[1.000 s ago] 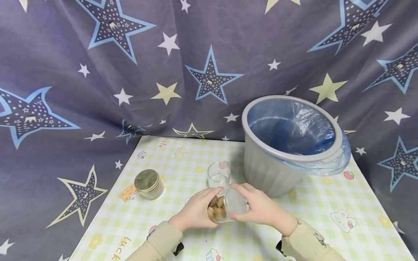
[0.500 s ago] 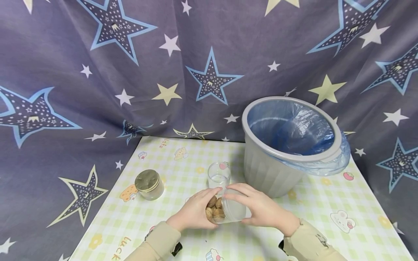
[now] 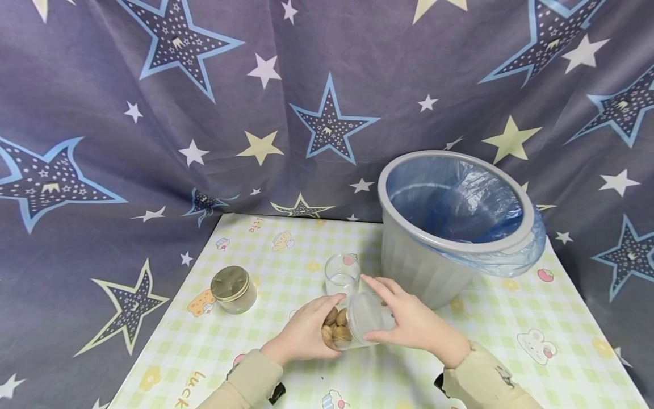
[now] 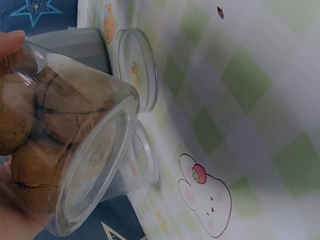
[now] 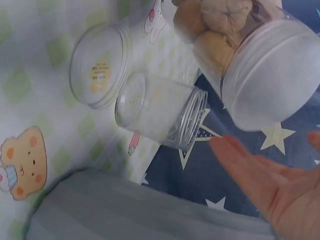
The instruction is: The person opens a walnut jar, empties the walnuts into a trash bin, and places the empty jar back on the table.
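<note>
A clear jar of walnuts (image 3: 339, 336) tilts in my left hand (image 3: 302, 334), which grips its body near the base end. A frosted lid (image 3: 365, 317) sits on the jar's mouth and faces right. My right hand (image 3: 411, 325) is spread around that lid, its fingers (image 5: 250, 172) extended. In the right wrist view a gap shows between these fingers and the lid. Just behind the hands stands an uncovered clear jar (image 3: 341, 268) with nothing visible inside. Beside it a loose clear lid (image 5: 98, 67) lies on the table, hidden in the head view.
A ribbed grey bin (image 3: 424, 267) with a blue bag liner (image 3: 475, 207) stands at the back right, close to my right hand. At the left is a small jar with a gold lid (image 3: 230, 283). Behind the checked tablecloth (image 3: 286, 255) hangs a star-patterned curtain (image 3: 327, 187).
My right hand's fingers have shifted round the frosted lid and have now spread away from it. My left hand keeps its hold on the walnut jar, nearly still.
</note>
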Demonstrator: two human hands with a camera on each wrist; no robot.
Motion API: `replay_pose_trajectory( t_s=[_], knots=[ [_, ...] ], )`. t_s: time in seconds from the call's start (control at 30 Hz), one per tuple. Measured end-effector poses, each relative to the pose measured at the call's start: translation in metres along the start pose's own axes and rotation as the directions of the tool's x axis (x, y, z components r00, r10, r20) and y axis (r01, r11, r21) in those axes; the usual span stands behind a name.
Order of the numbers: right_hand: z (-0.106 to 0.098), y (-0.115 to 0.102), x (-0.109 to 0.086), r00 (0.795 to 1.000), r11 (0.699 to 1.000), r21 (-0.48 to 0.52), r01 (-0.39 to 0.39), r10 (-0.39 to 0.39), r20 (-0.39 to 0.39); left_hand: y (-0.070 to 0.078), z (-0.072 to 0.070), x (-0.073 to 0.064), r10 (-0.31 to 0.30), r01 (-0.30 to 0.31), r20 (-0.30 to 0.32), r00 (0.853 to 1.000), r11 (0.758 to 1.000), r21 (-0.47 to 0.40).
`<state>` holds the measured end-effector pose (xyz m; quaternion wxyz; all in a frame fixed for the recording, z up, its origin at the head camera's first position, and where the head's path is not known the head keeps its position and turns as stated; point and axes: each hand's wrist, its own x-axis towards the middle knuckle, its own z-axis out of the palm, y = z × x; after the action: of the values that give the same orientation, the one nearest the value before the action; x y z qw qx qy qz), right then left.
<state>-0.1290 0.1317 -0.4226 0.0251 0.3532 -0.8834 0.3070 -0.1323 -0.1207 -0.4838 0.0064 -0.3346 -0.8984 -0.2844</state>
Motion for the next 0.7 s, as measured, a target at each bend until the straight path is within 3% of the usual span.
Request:
replay_pose_trajectory(
  t_s=[0.2, 0.43, 0.57, 0.7],
  knots=[
    [0.0061, -0.005, 0.0012, 0.995, 0.995, -0.042, -0.094, 0.095, 0.016, 0.0011, 0.0012, 0.0003, 0.017, -0.017, -0.009, 1.0, 0.999, 0.037],
    [0.0083, -0.0085, 0.0032, 0.996, 0.995, -0.061, -0.081, 0.083, 0.028, 0.0017, 0.0009, -0.0006, 0.004, -0.004, -0.002, 1.0, 0.999, 0.048],
    [0.0086, -0.0083, 0.0026, 0.999, 0.998, -0.063, -0.032, 0.034, 0.03, 0.0011, 0.0003, -0.0012, 0.005, -0.005, 0.002, 1.0, 0.999, 0.042],
    [0.008, -0.0061, 0.0021, 0.997, 0.993, -0.082, 0.079, -0.076, 0.034, -0.0007, -0.0002, -0.0015, 0.016, -0.016, 0.003, 1.0, 0.999, 0.046]
  ],
)
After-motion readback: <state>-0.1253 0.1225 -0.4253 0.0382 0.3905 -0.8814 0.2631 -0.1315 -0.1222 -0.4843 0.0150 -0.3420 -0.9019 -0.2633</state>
